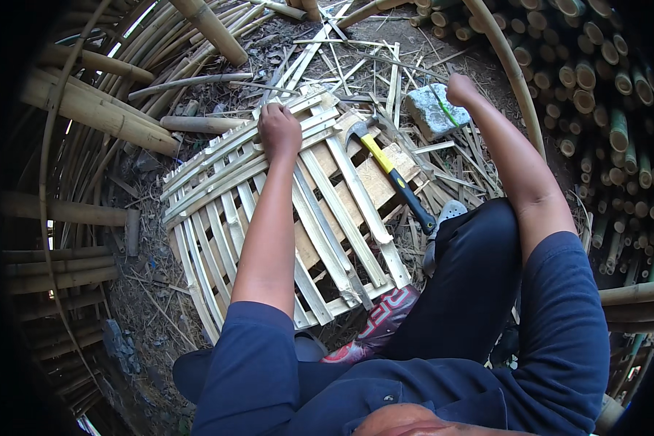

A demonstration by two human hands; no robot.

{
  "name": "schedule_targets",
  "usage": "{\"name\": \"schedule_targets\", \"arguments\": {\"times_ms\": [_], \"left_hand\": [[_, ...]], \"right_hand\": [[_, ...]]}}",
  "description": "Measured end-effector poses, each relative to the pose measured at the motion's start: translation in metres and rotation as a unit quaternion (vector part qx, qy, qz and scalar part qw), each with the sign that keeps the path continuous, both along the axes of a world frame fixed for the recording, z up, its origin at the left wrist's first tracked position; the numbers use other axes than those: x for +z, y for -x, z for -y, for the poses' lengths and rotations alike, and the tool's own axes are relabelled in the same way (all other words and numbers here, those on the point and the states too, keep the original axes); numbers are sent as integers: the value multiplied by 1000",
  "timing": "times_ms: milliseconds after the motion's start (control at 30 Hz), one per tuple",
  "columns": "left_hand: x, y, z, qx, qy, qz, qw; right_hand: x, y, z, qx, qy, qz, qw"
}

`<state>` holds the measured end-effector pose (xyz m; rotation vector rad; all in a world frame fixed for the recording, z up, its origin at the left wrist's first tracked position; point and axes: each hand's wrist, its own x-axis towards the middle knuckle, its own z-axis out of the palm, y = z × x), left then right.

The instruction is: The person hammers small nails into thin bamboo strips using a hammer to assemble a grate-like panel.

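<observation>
A slatted panel of split bamboo (327, 192) lies before me, with long strips laid across its slats. My left hand (278, 131) is at the panel's far side, its fingers closed over a bamboo strip. Off to the right, my right hand (461, 91) makes a fist beside a pale stone block (437, 111). A thin strip runs up to that fist, but what is inside the fingers is hidden. Between the hands, a hatchet-like tool (391, 171) with a yellow and black handle rests on the panel's right side.
Stacked bamboo poles (596, 94) fill the far right, cut ends facing me. Thick bamboo posts (98, 116) and bent strips line the left. Loose slivers litter the ground around the panel. A red printed sack (374, 323) lies by my legs, and my shoe (450, 212) is near the tool's handle.
</observation>
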<state>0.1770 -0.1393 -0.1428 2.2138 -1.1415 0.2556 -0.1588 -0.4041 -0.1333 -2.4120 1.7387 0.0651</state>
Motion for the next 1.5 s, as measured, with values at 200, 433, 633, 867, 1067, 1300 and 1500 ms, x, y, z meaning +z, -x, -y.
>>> {"name": "schedule_targets", "arguments": {"times_ms": [200, 433, 633, 867, 1067, 1300, 1500], "left_hand": [[-5, -3, 1, -2, 7, 0, 1000], [-6, -1, 2, -9, 32, -4, 999], [-2, -11, -8, -201, 202, 7, 959], [1, -15, -10, -302, 168, -112, 932], [5, -12, -18, -346, 93, -54, 932], [3, -5, -13, -372, 68, -43, 925], [-2, -9, -11, -373, 58, -1, 926]], "right_hand": [[29, -5, -36, 36, -196, -65, 978], [79, -48, -151, 176, -480, -151, 846], [86, -66, -221, 247, -235, -188, 921], [56, -56, -223, 193, -238, -137, 942], [126, -36, -241, 109, -129, -7, 986], [145, -34, -234, 72, -143, 65, 985], [160, -46, -236, 98, -154, 72, 980]]}}
